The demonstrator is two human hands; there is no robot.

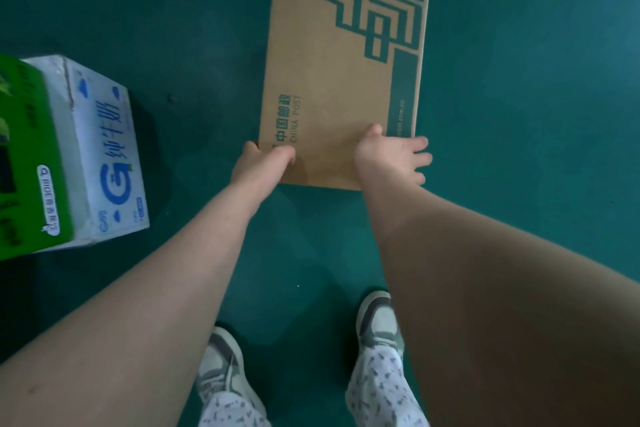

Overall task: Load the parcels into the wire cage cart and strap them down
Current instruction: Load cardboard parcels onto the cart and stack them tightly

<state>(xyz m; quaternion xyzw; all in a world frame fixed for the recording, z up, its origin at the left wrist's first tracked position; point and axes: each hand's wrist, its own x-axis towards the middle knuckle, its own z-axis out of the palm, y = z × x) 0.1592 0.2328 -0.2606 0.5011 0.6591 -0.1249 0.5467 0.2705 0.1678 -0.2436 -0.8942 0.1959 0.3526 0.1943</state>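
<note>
A flat brown cardboard parcel (pixel 332 55) with dark green print lies on the green floor ahead of my feet. My left hand (pixel 261 163) grips its near left corner, thumb on top and fingers curled under the edge. My right hand (pixel 393 156) holds the near right corner, thumb on top and fingers spread past the edge. A white, blue and green carton (pixel 86 156) stands on the floor to the left, apart from both hands. No wire cage cart or strap is in view.
The floor (pixel 519 114) is plain dark green all round the parcel. My two shoes (pixel 379 322) stand close behind the parcel's near edge. The carton on the left runs out of the frame's edge.
</note>
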